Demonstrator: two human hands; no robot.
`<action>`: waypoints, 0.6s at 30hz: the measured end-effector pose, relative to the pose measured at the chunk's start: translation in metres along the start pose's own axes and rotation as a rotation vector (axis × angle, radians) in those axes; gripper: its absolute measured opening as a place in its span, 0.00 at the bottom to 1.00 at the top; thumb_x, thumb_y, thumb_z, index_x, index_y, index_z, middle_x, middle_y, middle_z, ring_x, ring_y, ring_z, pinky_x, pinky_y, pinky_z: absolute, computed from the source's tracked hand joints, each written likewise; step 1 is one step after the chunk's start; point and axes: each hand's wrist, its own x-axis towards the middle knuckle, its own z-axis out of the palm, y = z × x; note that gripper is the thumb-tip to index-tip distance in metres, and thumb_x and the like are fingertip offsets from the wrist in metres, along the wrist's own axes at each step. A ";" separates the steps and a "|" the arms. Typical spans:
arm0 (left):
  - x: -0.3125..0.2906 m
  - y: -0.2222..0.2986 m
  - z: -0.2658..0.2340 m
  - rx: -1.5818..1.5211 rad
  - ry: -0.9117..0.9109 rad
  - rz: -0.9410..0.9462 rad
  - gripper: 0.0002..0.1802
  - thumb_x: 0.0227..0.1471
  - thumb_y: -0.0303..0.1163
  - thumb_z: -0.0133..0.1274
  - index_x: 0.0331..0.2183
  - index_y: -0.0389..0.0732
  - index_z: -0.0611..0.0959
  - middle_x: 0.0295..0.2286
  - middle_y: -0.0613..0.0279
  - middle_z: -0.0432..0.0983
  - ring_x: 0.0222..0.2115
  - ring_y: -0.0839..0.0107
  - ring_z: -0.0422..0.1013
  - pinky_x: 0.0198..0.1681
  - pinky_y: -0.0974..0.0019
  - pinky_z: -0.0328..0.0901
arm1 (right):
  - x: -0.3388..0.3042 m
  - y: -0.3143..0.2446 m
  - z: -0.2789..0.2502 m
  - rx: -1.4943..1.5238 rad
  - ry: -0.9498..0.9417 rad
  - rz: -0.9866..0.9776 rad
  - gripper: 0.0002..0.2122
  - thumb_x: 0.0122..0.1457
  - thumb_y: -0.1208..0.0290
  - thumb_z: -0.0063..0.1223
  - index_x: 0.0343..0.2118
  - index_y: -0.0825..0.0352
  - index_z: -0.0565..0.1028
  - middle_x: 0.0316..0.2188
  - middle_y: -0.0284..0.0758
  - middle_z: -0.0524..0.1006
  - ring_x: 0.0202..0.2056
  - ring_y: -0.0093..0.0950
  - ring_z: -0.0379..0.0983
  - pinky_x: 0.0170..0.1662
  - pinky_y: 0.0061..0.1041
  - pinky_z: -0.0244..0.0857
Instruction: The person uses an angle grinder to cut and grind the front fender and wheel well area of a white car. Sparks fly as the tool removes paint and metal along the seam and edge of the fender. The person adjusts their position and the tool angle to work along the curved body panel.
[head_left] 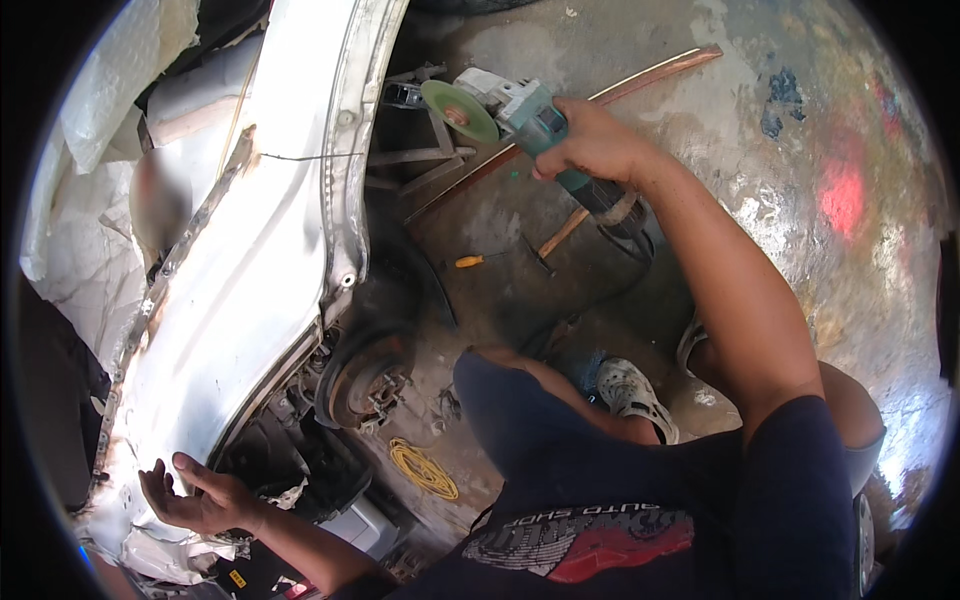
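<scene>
a: log the angle grinder (545, 132): where, and in what hold?
b: between 12 and 1 o'clock, raised over the floor (745, 140). the right hand (592, 145) is wrapped firmly round its body, behind the green disc (460, 110); presumably that grip keeps fingers away from the disc edge.
a: disc against the white panel (240, 240)?
b: a gap shows between them in this view; depth uncertain. panel runs from 11 down to 8 o'clock.
a: left hand (205, 500)?
b: at 8 o'clock, open, holding nothing, fingers loosely curled, near the panel's lower end. contact: cannot tell. perhaps held out for balance.
a: floor items?
b: screwdriver (469, 262) just off centre toward 12, hammer (563, 231) toward 2; probably laid there for easy reach. yellow cord (422, 468) between 6 and 7, likely coiled against tangling.
</scene>
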 end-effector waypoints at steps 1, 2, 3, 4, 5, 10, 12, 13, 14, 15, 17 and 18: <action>0.002 -0.001 -0.003 -0.042 0.012 0.006 0.28 0.67 0.32 0.63 0.58 0.25 0.71 0.49 0.41 0.77 0.45 0.55 0.77 0.52 0.53 0.72 | 0.001 -0.001 0.001 -0.022 -0.009 -0.027 0.32 0.36 0.64 0.73 0.48 0.74 0.81 0.40 0.44 0.85 0.43 0.37 0.81 0.48 0.34 0.74; 0.004 -0.003 -0.006 -0.083 0.024 0.012 0.28 0.67 0.32 0.62 0.58 0.25 0.71 0.49 0.41 0.77 0.45 0.55 0.77 0.52 0.53 0.72 | 0.001 -0.001 0.002 -0.079 -0.011 -0.036 0.31 0.37 0.65 0.74 0.48 0.73 0.81 0.39 0.43 0.84 0.41 0.36 0.81 0.47 0.33 0.74; 0.007 -0.002 -0.009 -0.125 0.036 0.019 0.28 0.67 0.33 0.62 0.58 0.25 0.71 0.48 0.41 0.77 0.45 0.55 0.77 0.52 0.53 0.72 | 0.002 -0.002 0.004 -0.135 -0.013 -0.046 0.31 0.39 0.65 0.75 0.48 0.73 0.80 0.38 0.42 0.84 0.40 0.34 0.81 0.46 0.32 0.74; 0.004 0.005 -0.011 -0.269 0.109 -0.023 0.28 0.67 0.33 0.61 0.57 0.24 0.71 0.46 0.40 0.77 0.44 0.54 0.77 0.52 0.52 0.71 | 0.003 -0.003 0.005 -0.190 -0.014 -0.055 0.30 0.40 0.66 0.76 0.48 0.73 0.80 0.37 0.40 0.84 0.39 0.32 0.81 0.44 0.31 0.74; -0.013 0.020 -0.002 -0.420 0.108 -0.065 0.28 0.67 0.34 0.61 0.57 0.24 0.71 0.46 0.40 0.77 0.44 0.54 0.77 0.52 0.53 0.71 | 0.004 -0.002 0.009 -0.225 -0.003 -0.057 0.30 0.40 0.66 0.76 0.48 0.73 0.80 0.37 0.40 0.84 0.39 0.32 0.81 0.44 0.31 0.74; -0.069 0.190 0.025 -1.013 -0.459 -0.365 0.26 0.56 0.28 0.69 0.54 0.31 0.80 0.40 0.52 0.83 0.39 0.65 0.80 0.48 0.61 0.73 | 0.004 -0.013 0.019 -0.247 -0.061 -0.060 0.29 0.41 0.65 0.76 0.47 0.73 0.80 0.37 0.40 0.84 0.38 0.32 0.81 0.44 0.32 0.74; -0.062 0.250 0.057 -1.127 -0.777 -0.213 0.25 0.54 0.26 0.70 0.53 0.35 0.85 0.41 0.48 0.85 0.38 0.66 0.83 0.45 0.61 0.76 | -0.004 -0.010 0.016 -0.168 0.005 -0.044 0.28 0.43 0.65 0.75 0.47 0.73 0.80 0.36 0.40 0.85 0.36 0.31 0.81 0.43 0.32 0.74; -0.070 0.269 0.072 -1.163 -0.843 -0.211 0.25 0.56 0.26 0.69 0.54 0.33 0.83 0.39 0.52 0.85 0.38 0.69 0.82 0.46 0.65 0.75 | -0.009 -0.011 0.014 -0.132 0.027 -0.046 0.27 0.43 0.66 0.74 0.47 0.73 0.80 0.36 0.40 0.85 0.36 0.31 0.81 0.43 0.33 0.75; -0.083 0.279 0.084 -1.183 -0.926 -0.221 0.25 0.58 0.25 0.67 0.55 0.32 0.82 0.38 0.57 0.85 0.38 0.72 0.80 0.46 0.68 0.74 | -0.017 -0.024 0.014 -0.120 -0.003 0.000 0.27 0.43 0.65 0.74 0.47 0.72 0.80 0.36 0.41 0.84 0.37 0.33 0.81 0.44 0.34 0.75; -0.098 0.285 0.102 -1.245 -1.009 -0.379 0.24 0.59 0.27 0.67 0.55 0.31 0.82 0.39 0.56 0.85 0.39 0.72 0.81 0.46 0.67 0.74 | -0.033 -0.046 0.010 -0.110 -0.030 0.064 0.28 0.42 0.64 0.74 0.47 0.72 0.80 0.37 0.41 0.84 0.38 0.35 0.81 0.44 0.35 0.75; -0.119 0.298 0.130 -1.369 -1.151 -0.678 0.24 0.60 0.29 0.67 0.55 0.31 0.81 0.41 0.53 0.85 0.40 0.70 0.81 0.47 0.66 0.74 | -0.053 -0.054 0.005 -0.112 -0.050 0.142 0.25 0.43 0.65 0.73 0.46 0.72 0.80 0.36 0.40 0.84 0.37 0.34 0.81 0.43 0.35 0.75; -0.122 0.305 0.139 -1.459 -1.162 -0.713 0.25 0.61 0.30 0.67 0.55 0.30 0.81 0.41 0.52 0.85 0.40 0.69 0.81 0.48 0.65 0.74 | -0.049 -0.047 -0.006 -0.139 -0.045 0.134 0.23 0.46 0.67 0.72 0.45 0.71 0.80 0.34 0.39 0.84 0.35 0.32 0.81 0.41 0.33 0.75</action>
